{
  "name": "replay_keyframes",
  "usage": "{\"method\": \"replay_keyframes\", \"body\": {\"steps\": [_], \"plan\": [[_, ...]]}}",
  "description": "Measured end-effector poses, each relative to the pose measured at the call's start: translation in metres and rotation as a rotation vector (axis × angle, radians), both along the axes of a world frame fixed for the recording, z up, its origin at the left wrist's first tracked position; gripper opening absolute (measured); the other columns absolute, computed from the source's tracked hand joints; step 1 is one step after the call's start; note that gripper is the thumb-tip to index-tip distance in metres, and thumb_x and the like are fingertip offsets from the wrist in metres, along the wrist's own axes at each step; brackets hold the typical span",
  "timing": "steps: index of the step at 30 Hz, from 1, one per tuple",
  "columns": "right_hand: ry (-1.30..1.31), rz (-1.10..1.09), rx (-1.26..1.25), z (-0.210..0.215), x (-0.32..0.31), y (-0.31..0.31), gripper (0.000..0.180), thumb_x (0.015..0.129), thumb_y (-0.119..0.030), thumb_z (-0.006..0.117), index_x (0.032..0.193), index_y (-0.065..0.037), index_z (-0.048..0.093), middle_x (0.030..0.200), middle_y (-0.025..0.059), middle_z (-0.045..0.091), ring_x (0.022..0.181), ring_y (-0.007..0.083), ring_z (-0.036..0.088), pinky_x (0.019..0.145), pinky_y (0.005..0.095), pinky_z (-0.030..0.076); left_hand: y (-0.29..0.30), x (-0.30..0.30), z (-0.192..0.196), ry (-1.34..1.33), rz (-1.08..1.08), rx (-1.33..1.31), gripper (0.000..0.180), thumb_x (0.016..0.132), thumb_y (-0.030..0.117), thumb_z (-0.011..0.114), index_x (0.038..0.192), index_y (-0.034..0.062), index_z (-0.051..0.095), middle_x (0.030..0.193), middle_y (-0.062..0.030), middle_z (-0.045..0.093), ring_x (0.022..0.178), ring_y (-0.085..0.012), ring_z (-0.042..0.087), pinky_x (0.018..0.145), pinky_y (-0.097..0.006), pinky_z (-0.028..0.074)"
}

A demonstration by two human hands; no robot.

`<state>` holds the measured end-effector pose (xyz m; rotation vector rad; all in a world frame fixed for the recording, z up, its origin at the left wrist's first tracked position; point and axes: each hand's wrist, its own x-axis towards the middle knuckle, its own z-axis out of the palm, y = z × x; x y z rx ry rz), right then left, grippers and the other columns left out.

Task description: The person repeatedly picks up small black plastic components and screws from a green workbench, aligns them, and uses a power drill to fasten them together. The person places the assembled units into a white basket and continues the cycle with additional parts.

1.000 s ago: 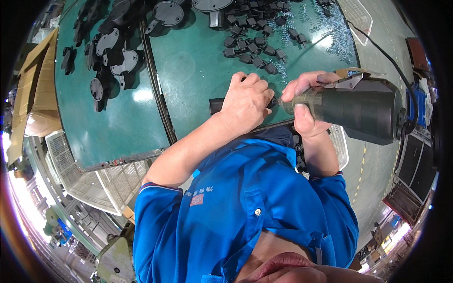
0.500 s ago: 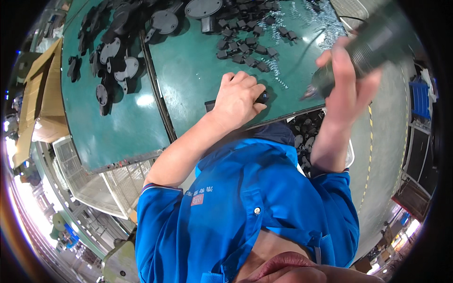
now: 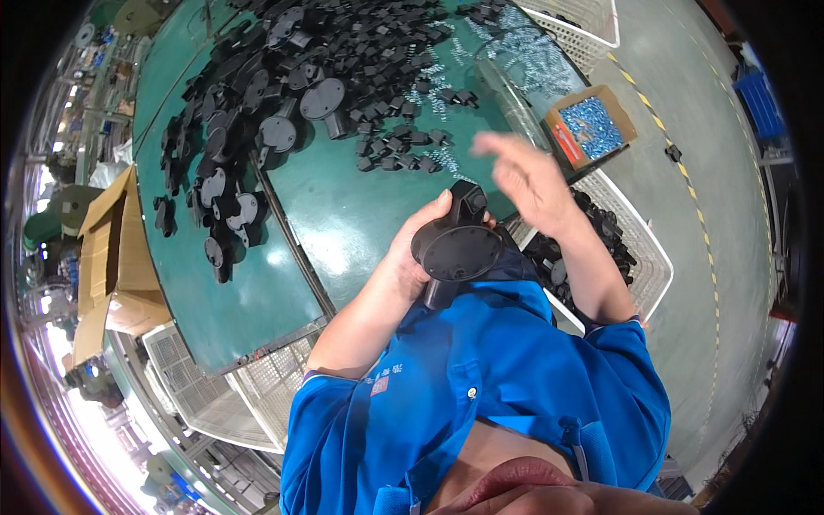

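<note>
Holding a round black part (image 3: 457, 251) up near the chest, the left hand (image 3: 410, 257) has its fingers wrapped around it to keep it steady, while the right hand (image 3: 528, 180) hangs open and empty above the green worktop (image 3: 343, 215)

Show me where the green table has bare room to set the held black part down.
Bare green table lies just ahead of the left hand holding the black round part, bordered by the table seam and the small black clips. A second free patch sits left of the seam near the table's front edge. The far half is crowded with black parts and springs.
</note>
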<state>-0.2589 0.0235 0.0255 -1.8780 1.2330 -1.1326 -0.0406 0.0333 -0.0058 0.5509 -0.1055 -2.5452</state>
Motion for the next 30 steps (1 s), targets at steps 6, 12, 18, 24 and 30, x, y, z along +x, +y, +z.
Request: {"method": "replay_keyframes", "body": {"steps": [6,12,18,24,30], "plan": [[-0.474,0.144,0.507,-0.01,-0.032,0.044,0.04,0.094,-0.022,0.063,0.126,0.002,0.06,0.113,0.0078,0.067,0.103,0.0136,0.061,0.089,0.0281,0.05,0.008,-0.046,0.007,-0.089,-0.123,-0.111,0.042,0.095,0.038,0.061,0.122,0.0058,0.059,0.112,-0.0145,0.067,0.1,-0.0258,0.068,0.087,-0.04,0.057],[-0.068,0.126,0.666,0.019,-0.171,0.106,0.043,0.087,-0.022,0.071,0.122,0.002,0.063,0.111,0.0126,0.07,0.096,0.0208,0.067,0.085,0.0349,0.052,0.054,-0.145,-0.006,-0.393,-0.454,-0.794,0.045,0.096,0.034,0.064,0.123,-0.0006,0.058,0.118,-0.0119,0.065,0.103,-0.0195,0.064,0.087,-0.037,0.053],[0.668,-0.576,0.077,0.024,-0.162,0.054,0.018,0.086,-0.017,0.069,0.1,-0.006,0.073,0.098,0.0151,0.071,0.085,0.0323,0.069,0.073,0.0366,0.053,0.017,-0.114,0.0,-0.763,-0.105,-1.928,0.016,0.084,0.017,0.07,0.097,0.007,0.069,0.085,-0.0098,0.066,0.086,-0.0313,0.064,0.077,-0.041,0.053],[1.099,-0.389,0.155,-0.013,-0.139,-0.054,0.009,0.08,-0.012,0.069,0.088,-0.008,0.07,0.091,0.0147,0.07,0.09,0.033,0.068,0.076,0.0439,0.053,-0.053,-0.033,-0.002,-1.158,0.189,-2.244,0.018,0.07,0.006,0.07,0.088,0.0115,0.068,0.083,-0.0026,0.064,0.08,-0.0246,0.061,0.073,-0.04,0.048],[1.139,-0.269,0.449,-0.016,-0.139,-0.068,0.013,0.079,-0.015,0.071,0.088,-0.006,0.068,0.095,0.0158,0.07,0.094,0.034,0.067,0.079,0.0444,0.053,-0.067,-0.012,-0.006,-1.34,0.014,-2.335,0.02,0.073,0.009,0.072,0.093,0.0106,0.068,0.109,-0.0065,0.063,0.118,-0.0269,0.054,0.105,-0.048,0.035]]}}
